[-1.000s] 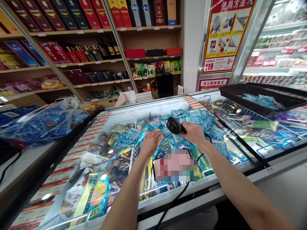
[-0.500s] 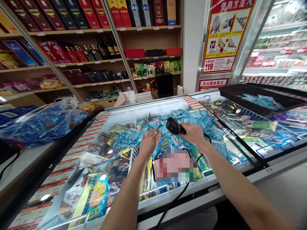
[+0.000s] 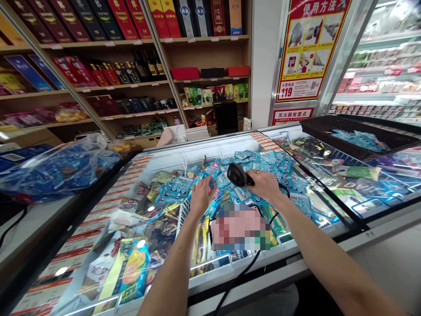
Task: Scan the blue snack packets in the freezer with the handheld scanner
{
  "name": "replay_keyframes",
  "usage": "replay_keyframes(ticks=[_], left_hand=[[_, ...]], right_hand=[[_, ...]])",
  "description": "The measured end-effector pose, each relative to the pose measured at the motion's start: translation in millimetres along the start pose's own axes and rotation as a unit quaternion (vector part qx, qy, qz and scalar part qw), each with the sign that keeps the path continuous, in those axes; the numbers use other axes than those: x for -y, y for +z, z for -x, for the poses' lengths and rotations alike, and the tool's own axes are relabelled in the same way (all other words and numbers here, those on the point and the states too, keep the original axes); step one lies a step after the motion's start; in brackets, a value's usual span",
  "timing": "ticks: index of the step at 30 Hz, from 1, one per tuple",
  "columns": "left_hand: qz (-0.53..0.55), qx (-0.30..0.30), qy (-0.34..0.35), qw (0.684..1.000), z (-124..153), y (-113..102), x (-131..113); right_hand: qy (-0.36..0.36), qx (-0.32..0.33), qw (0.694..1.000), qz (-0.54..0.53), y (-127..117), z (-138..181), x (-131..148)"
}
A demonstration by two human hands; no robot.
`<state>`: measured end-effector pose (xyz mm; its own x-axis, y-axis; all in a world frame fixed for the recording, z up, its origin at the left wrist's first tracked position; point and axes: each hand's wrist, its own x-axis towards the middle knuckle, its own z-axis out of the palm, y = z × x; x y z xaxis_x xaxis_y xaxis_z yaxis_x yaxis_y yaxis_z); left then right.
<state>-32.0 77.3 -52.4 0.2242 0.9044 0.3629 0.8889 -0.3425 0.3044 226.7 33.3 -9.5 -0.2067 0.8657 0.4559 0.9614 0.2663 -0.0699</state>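
A black handheld scanner (image 3: 237,174) sits above a spread of blue packets (image 3: 271,164) at a shop's chest freezer (image 3: 291,268), its handle wrapped in the closed fingers of a person's right hand (image 3: 265,185). The left hand (image 3: 201,198) is loosely open beside it, thumb apart from the fingers, low over the packets — whether it touches one, I cannot tell from here. Nearer the person lies a phone (image 3: 239,228), its screen blurred. Beyond, a dark crate (image 3: 311,130) holds more blue packets; boxes line the wooden shelves (image 3: 204,39).
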Motion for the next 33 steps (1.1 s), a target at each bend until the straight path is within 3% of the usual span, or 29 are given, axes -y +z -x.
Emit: replay_keyframes(ticks=[3, 8, 14, 25, 33], left_hand=[[0.006, 0.003, -0.013, 1.000, 0.0, 0.1, 1.2], [0.020, 0.066, -0.005, 0.998, -2.3, -2.4, 5.6], [0.021, 0.080, -0.021, 0.996, -9.0, -9.3, 8.0], [-0.005, 0.053, 0.018, 0.998, -8.8, -3.8, 14.7], [0.021, 0.049, -0.064, 0.996, -10.4, -12.3, 11.6]], right_hand=[[-0.004, -0.003, 1.000, -0.001, 0.5, 0.3, 0.0], [-0.008, -0.005, 1.000, -0.005, 1.8, 0.5, 0.6], [-0.014, -0.003, 1.000, -0.006, 4.6, 0.1, 1.6], [-0.032, -0.001, 0.999, -0.001, 4.3, 0.4, 1.6], [-0.031, 0.005, 0.999, -0.011, 4.4, 0.1, 1.9]])
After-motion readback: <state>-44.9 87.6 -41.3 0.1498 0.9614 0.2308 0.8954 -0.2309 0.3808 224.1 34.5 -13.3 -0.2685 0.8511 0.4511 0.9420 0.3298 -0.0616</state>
